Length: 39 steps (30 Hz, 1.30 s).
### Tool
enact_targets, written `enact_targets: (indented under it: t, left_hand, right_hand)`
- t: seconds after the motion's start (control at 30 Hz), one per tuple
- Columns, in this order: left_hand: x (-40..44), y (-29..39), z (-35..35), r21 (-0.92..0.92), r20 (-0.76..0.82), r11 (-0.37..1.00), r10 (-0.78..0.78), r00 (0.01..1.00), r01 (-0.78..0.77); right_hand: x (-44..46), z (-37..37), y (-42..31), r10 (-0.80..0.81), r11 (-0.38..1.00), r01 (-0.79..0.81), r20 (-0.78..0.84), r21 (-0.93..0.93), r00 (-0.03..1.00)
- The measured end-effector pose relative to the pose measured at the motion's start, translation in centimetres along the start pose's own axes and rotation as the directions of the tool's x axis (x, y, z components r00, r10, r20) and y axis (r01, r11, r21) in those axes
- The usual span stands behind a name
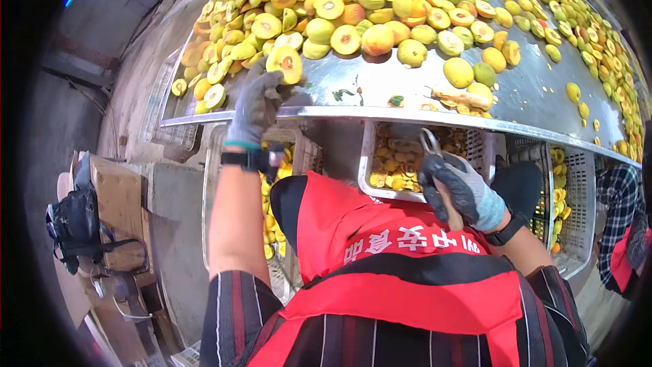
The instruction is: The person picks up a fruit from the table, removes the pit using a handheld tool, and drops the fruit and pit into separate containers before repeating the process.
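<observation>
My left hand (257,103), in a grey glove, is at the near edge of the metal table (319,88). Its fingers are closed on a cut peach half (284,64), whose yellow flesh and brown centre face up. In front of my apron, my right hand (454,185), in a dark-palmed glove, grips a pitting tool (447,205) with a wooden handle and a curved metal end. That end points away from me, above a white crate (365,163) of peach pieces. A heap of whole and halved peaches (319,7) lies just beyond my left hand.
Peach scraps (462,100) and a few leaves lie along the table's near edge. Another crate (577,217) with peach pieces stands under the table at right. More peaches (604,47) line the far right side. Beside them, a person's checked sleeve (617,197) shows. Cardboard boxes (121,211) stand at left.
</observation>
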<state>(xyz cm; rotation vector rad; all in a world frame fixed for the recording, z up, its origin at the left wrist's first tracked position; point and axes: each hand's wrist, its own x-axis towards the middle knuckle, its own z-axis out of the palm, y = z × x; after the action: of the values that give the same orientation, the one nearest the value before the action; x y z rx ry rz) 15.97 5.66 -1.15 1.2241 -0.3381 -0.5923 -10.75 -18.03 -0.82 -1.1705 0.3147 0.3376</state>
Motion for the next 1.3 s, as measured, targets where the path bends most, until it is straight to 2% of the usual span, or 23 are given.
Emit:
enact_targets:
  t: [0.03, 0.1, 0.17, 0.2, 0.23, 0.27, 0.3, 0.4, 0.43, 0.5, 0.53, 0.6, 0.63, 0.7, 0.87, 0.93, 1.0, 1.07, 1.13, 1.17, 1.23, 1.27, 1.3]
  left_hand:
    - [-1.1, -0.1, 2.2, -0.201, 0.199, 0.979, 0.077, 0.977, -0.036]
    - [-3.2, -2.2, 6.4, -0.359, 0.187, 0.928, 0.175, 0.967, -0.099]
    - [-5.0, -3.2, 9.8, -0.494, 0.312, 0.866, 0.099, 0.945, 0.073]
    - [-5.8, -4.0, 11.2, -0.497, 0.320, 0.864, 0.096, 0.943, 0.081]
    - [-6.5, -4.8, 12.6, -0.512, 0.200, 0.858, 0.072, 0.977, 0.042]
    - [-7.0, -5.4, 13.6, -0.520, 0.076, 0.854, 0.044, 0.996, 0.002]
    - [-7.4, -5.6, 14.2, -0.523, 0.080, 0.852, 0.040, 0.996, 0.008]
    - [-8.4, -5.3, 16.1, -0.241, 0.005, 0.959, 0.156, 0.988, -0.150]
    - [-8.5, -5.6, 16.1, -0.239, 0.008, 0.960, 0.152, 0.988, -0.146]
    - [-8.7, -6.2, 15.8, 0.019, 0.084, 0.954, 0.296, 0.951, -0.299]
    - [-8.8, -6.2, 15.9, 0.020, 0.085, 0.955, 0.294, 0.952, -0.297]
    - [-9.0, -6.3, 16.1, 0.207, 0.073, 0.906, 0.363, 0.929, -0.370]
    - [-9.0, -6.5, 16.1, 0.207, 0.074, 0.906, 0.363, 0.929, -0.370]
    - [-9.0, -7.1, 15.9, 0.420, 0.092, 0.764, 0.501, 0.860, -0.490]
    - [-9.6, -6.5, 16.5, 0.476, 0.133, 0.699, 0.543, 0.829, -0.535]
    - [-9.7, -6.4, 16.3, 0.467, 0.157, 0.696, 0.541, 0.826, -0.545]
    - [-9.5, -6.6, 15.8, 0.545, 0.240, 0.599, 0.559, 0.793, -0.587]
    - [-9.7, -6.9, 15.7, 0.495, 0.172, 0.682, 0.530, 0.830, -0.538]
    - [-9.9, -7.0, 15.5, 0.437, 0.103, 0.760, 0.489, 0.866, -0.481]
    - [-9.9, -6.7, 15.4, 0.455, 0.146, 0.742, 0.484, 0.863, -0.493]
    - [-9.9, -6.2, 15.3, 0.472, 0.185, 0.724, 0.476, 0.860, -0.503]
    - [-9.9, -6.1, 15.3, 0.466, 0.208, 0.738, 0.446, 0.871, -0.489]
    - [-9.9, -6.0, 15.3, 0.459, 0.229, 0.752, 0.415, 0.881, -0.474]
  right_hand:
    - [0.2, 0.5, -0.4, -0.073, 0.997, 0.073, 0.002, -0.018, 0.997]
    - [0.6, 1.3, -1.5, -0.092, 0.993, 0.095, 0.042, -0.073, 0.995]
    - [0.0, 2.3, -3.7, -0.042, 0.973, 0.048, 0.029, -0.227, 0.999]
    - [0.1, 2.5, -3.9, -0.057, 0.956, 0.059, 0.014, -0.287, 0.998]
    - [0.6, 2.4, -3.2, -0.180, 0.908, 0.170, 0.011, -0.383, 0.984]
    - [0.6, 2.3, -3.0, -0.179, 0.911, 0.167, 0.005, -0.378, 0.984]
    - [0.6, 2.2, -2.8, -0.178, 0.914, 0.165, 0.001, -0.372, 0.984]
    - [0.6, 2.4, -1.9, -0.227, 0.929, 0.201, -0.049, -0.310, 0.973]
    - [0.5, 2.4, -1.9, -0.226, 0.931, 0.200, -0.053, -0.306, 0.973]
    - [0.2, 2.3, -2.1, -0.204, 0.899, 0.177, -0.023, -0.401, 0.979]
    - [0.1, 2.3, -2.0, -0.203, 0.900, 0.177, -0.026, -0.399, 0.979]
    - [0.0, 2.6, -1.6, -0.135, 0.971, 0.126, -0.028, -0.205, 0.990]
    - [0.1, 2.9, -1.4, -0.136, 0.971, 0.127, -0.029, -0.205, 0.990]
    - [0.2, 3.4, -1.1, -0.150, 0.981, 0.141, -0.060, -0.131, 0.987]
    - [-0.3, 3.1, -1.2, -0.007, 1.000, 0.004, 0.134, 0.021, 0.991]
    - [-0.4, 3.4, -0.9, -0.151, 0.956, 0.161, 0.059, -0.245, 0.987]
    - [-0.3, 3.3, -0.6, -0.106, 0.971, 0.115, 0.054, -0.210, 0.993]
    - [-0.2, 3.0, -0.6, -0.063, 0.982, 0.071, 0.049, -0.173, 0.997]
    - [-0.3, 2.5, -0.8, 0.035, 0.999, -0.045, 0.284, 0.028, 0.958]
    - [-0.5, 2.6, -1.1, 0.037, 0.999, -0.047, 0.285, 0.027, 0.958]
    - [-0.9, 3.2, -1.7, 0.079, 0.987, -0.055, 0.158, -0.149, 0.984]
    - [-0.6, 3.2, -1.0, -0.058, 0.942, 0.093, 0.118, -0.323, 0.991]
    - [-0.8, 3.2, -1.4, -0.055, 0.942, 0.090, 0.118, -0.323, 0.992]
